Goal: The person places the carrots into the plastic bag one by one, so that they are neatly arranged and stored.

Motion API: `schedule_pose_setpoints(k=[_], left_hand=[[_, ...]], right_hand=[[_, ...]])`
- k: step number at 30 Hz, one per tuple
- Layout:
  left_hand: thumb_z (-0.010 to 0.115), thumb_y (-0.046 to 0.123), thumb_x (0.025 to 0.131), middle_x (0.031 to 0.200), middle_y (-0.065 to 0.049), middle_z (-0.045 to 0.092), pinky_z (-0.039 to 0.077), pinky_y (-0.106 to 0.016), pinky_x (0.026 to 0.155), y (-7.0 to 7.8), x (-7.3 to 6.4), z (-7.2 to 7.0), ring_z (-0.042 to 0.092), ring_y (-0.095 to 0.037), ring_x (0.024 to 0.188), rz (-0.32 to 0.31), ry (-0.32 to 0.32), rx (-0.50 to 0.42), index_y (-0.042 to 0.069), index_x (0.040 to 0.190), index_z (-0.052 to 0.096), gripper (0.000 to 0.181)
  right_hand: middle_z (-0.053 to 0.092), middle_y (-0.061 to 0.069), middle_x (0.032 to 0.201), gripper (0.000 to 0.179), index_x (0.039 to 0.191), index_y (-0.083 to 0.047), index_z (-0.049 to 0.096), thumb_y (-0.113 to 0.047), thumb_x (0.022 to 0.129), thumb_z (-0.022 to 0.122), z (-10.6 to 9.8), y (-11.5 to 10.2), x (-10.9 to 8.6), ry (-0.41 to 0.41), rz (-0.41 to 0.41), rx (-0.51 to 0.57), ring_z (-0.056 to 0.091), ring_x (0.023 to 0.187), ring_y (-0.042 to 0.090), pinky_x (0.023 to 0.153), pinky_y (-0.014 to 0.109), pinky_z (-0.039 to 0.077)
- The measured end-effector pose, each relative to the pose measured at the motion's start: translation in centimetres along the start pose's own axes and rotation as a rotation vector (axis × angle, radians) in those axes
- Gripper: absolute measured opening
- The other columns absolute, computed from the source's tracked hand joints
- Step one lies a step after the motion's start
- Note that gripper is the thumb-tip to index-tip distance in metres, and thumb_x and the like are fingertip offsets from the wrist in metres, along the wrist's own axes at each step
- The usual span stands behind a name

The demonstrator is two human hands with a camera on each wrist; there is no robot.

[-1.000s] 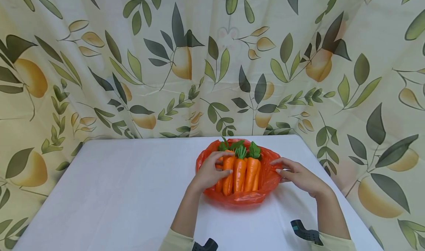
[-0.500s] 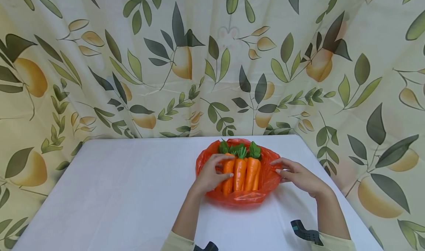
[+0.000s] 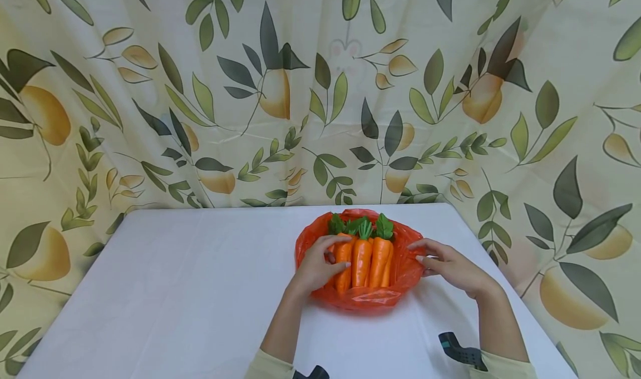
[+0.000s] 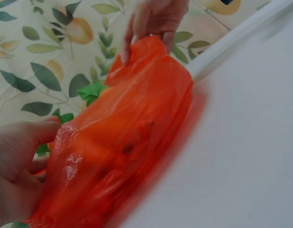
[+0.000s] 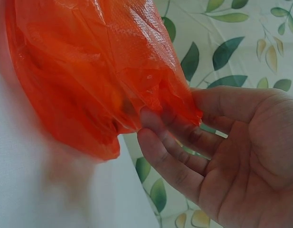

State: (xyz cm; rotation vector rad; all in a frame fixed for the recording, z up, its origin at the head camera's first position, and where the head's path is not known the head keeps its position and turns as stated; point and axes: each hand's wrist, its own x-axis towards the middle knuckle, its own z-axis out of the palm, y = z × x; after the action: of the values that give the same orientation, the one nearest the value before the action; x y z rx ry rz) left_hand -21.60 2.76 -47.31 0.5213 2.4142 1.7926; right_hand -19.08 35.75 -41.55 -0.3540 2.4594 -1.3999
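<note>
A red plastic bag (image 3: 368, 298) lies spread open on the table, with several orange carrots (image 3: 361, 262) side by side in it, green leafy tops (image 3: 384, 226) pointing away. My left hand (image 3: 315, 265) reaches over the bag's left rim, thumb and fingers around the leftmost carrot (image 3: 343, 251). In the left wrist view, the bag's side (image 4: 122, 142) hides the carrots and part of the left hand (image 4: 15, 166). At the bag's right rim my right hand (image 3: 453, 265) pinches the plastic; in the right wrist view the thumb and fingers (image 5: 170, 166) sit on either side of its edge.
A white tabletop (image 3: 190, 279) stretches left and in front of the bag. Behind and beside it hangs a leaf-and-fruit patterned curtain (image 3: 320, 145). Dark devices sit at both wrists, such as the right wrist camera (image 3: 460, 352).
The leftmost carrot and its top have settled slightly lower in the bag, with my left hand shifting a little along with it. My right hand has stayed at the rim.
</note>
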Motion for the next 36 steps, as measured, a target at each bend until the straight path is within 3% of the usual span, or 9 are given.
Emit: schedule_pose_setpoints(k=[6, 14, 21, 27, 36], left_hand=[[0.081, 0.005, 0.089, 0.139, 0.002, 0.057, 0.053, -0.028, 0.072, -0.31, 0.16, 0.26, 0.056, -0.021, 0.087, 0.006, 0.011, -0.007, 0.024, 0.133, 0.07, 0.049], [0.082, 0.006, 0.089, 0.151, -0.005, 0.049, 0.053, -0.027, 0.074, -0.42, 0.22, 0.32, 0.056, -0.02, 0.088, -0.012, 0.027, 0.014, 0.024, 0.133, 0.071, 0.049], [0.082, 0.006, 0.088, 0.149, -0.008, 0.05, 0.053, -0.027, 0.073, -0.54, 0.14, 0.33, 0.055, -0.021, 0.088, 0.004, 0.026, 0.016, 0.021, 0.134, 0.071, 0.049], [0.082, 0.006, 0.089, 0.145, -0.004, 0.051, 0.054, -0.026, 0.073, -0.34, 0.22, 0.29, 0.056, -0.02, 0.089, -0.017, 0.019, 0.014, 0.022, 0.135, 0.07, 0.051], [0.082, 0.003, 0.088, 0.144, -0.008, 0.049, 0.055, -0.025, 0.072, -0.33, 0.59, 0.26, 0.057, -0.02, 0.086, -0.038, 0.015, 0.019, 0.022, 0.135, 0.07, 0.053]], right_hand=[[0.055, 0.026, 0.135, 0.034, 0.138, 0.001, 0.056, -0.01, 0.107, 0.053, -0.09, 0.05, 0.06, -0.007, -0.006, -0.001, 0.066, 0.105, 0.033, 0.088, 0.036, 0.058], [0.055, 0.026, 0.135, 0.034, 0.139, 0.0, 0.055, -0.011, 0.107, 0.053, -0.12, -0.14, -0.03, -0.003, 0.004, -0.003, 0.066, 0.105, 0.034, 0.088, 0.037, 0.058], [0.054, 0.026, 0.136, 0.035, 0.139, 0.0, 0.055, -0.011, 0.107, 0.053, -0.04, -0.03, 0.0, -0.001, 0.011, -0.004, 0.066, 0.106, 0.033, 0.089, 0.038, 0.058], [0.054, 0.027, 0.136, 0.035, 0.139, 0.001, 0.055, -0.011, 0.107, 0.053, -0.04, 0.0, -0.01, -0.007, 0.01, 0.003, 0.066, 0.105, 0.034, 0.088, 0.035, 0.058], [0.055, 0.027, 0.135, 0.035, 0.139, 0.001, 0.054, -0.011, 0.107, 0.053, -0.11, 0.1, -0.05, -0.008, 0.01, 0.012, 0.066, 0.105, 0.033, 0.088, 0.033, 0.058]])
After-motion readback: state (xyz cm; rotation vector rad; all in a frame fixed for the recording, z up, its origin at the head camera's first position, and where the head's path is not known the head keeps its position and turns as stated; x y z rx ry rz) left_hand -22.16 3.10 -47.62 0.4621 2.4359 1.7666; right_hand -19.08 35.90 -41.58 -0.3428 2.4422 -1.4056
